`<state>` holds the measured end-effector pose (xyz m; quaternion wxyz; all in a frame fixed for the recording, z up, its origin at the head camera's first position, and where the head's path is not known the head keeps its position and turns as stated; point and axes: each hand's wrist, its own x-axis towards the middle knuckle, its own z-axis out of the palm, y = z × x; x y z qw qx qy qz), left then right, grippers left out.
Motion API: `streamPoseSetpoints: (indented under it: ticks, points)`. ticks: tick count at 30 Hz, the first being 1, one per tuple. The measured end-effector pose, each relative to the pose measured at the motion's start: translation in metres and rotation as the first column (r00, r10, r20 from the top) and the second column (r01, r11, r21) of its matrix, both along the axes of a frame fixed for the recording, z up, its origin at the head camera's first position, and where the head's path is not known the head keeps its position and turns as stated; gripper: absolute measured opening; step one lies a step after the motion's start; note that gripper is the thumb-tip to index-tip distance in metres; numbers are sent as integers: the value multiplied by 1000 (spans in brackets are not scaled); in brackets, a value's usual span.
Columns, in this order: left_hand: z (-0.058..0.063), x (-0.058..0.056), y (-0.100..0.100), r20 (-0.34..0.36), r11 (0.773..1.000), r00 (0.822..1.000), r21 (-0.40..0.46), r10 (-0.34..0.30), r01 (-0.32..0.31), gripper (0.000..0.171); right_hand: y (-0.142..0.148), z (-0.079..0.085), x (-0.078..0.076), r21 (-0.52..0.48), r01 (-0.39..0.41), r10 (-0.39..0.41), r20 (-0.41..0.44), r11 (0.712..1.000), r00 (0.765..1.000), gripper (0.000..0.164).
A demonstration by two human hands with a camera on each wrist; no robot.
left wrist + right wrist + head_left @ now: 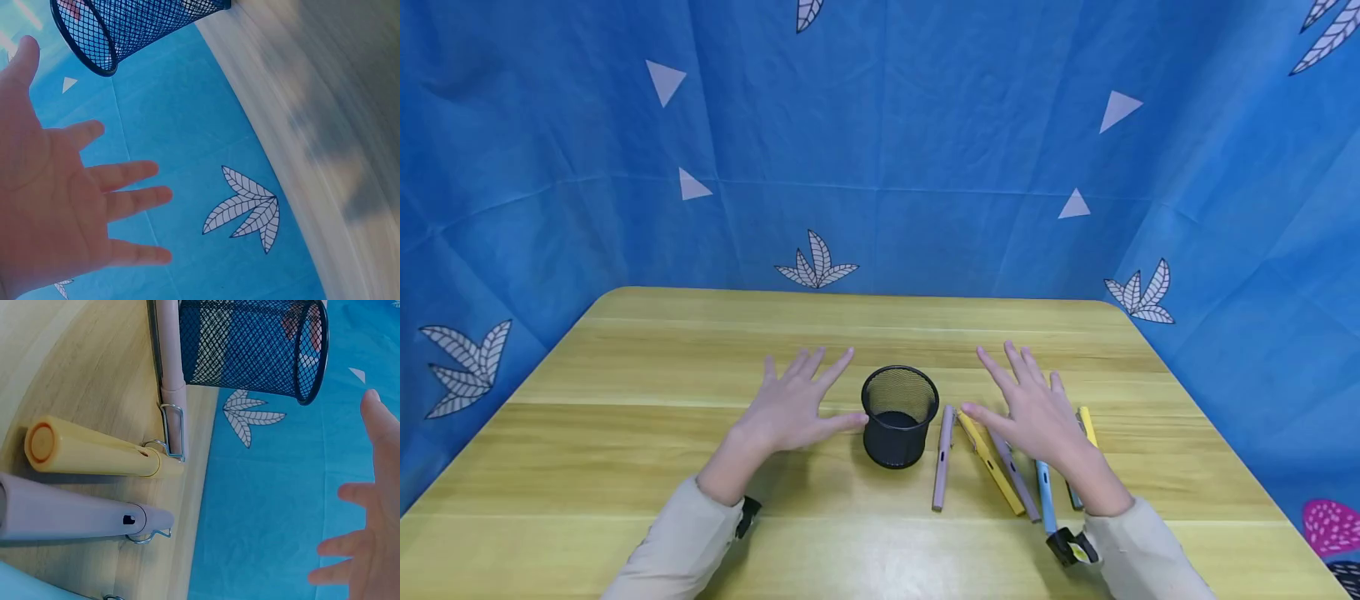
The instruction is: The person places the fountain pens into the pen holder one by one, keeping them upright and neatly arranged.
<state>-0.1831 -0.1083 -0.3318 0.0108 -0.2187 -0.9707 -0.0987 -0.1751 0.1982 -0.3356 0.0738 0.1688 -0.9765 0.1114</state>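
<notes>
A black mesh pen holder (897, 442) stands upright near the middle of the table. Left of it, my left hand (790, 408) is spread with straight fingers, its thumb tip overlapping the holder's side in the head view. My right hand (1037, 412) is spread over the pens to the right, holding nothing. Beneath and beside it lie a light purple pen (943, 458), a yellow pen (992, 467), a second purple pen (1018, 483) and a blue pen (1046, 496). Partly hidden by the right forearm are a dark pen (1074, 497) and another yellow pen (1087, 425).
The wooden table (625, 375) has rounded far corners. A blue cloth (880, 150) with leaf and triangle prints hangs behind and along both sides. Dark wrist straps show at both cuffs, the right strap (1070, 547) close to the blue pen's near end.
</notes>
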Motion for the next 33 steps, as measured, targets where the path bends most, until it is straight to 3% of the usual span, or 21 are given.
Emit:
streamPoseSetpoints:
  ticks: [3, 10, 17, 24, 33]
  points:
    - [0, -2, 0, -27, 1000, 999, 16, -18, 19, 84, 0, 0, 0, -27, -15, 15, -17, 1000, 1000, 76]
    - [1, -5, 2, -68, 998, 997, 55, -41, 44, 80, 0, -2, 1, -214, -89, 93, 9, 973, 996, 72]
    - [2, -5, 5, -73, 995, 996, 81, -49, 55, 74, 2, -3, 1, -337, -86, 102, 29, 938, 994, 71]
    - [2, -7, 7, -87, 992, 995, 114, -50, 60, 70, 1, -4, -1, -400, -70, 84, 17, 914, 996, 65]
    - [0, -6, 9, -32, 970, 999, 240, -36, 42, 64, 0, -7, -1, -483, -30, 92, 105, 875, 990, 63]
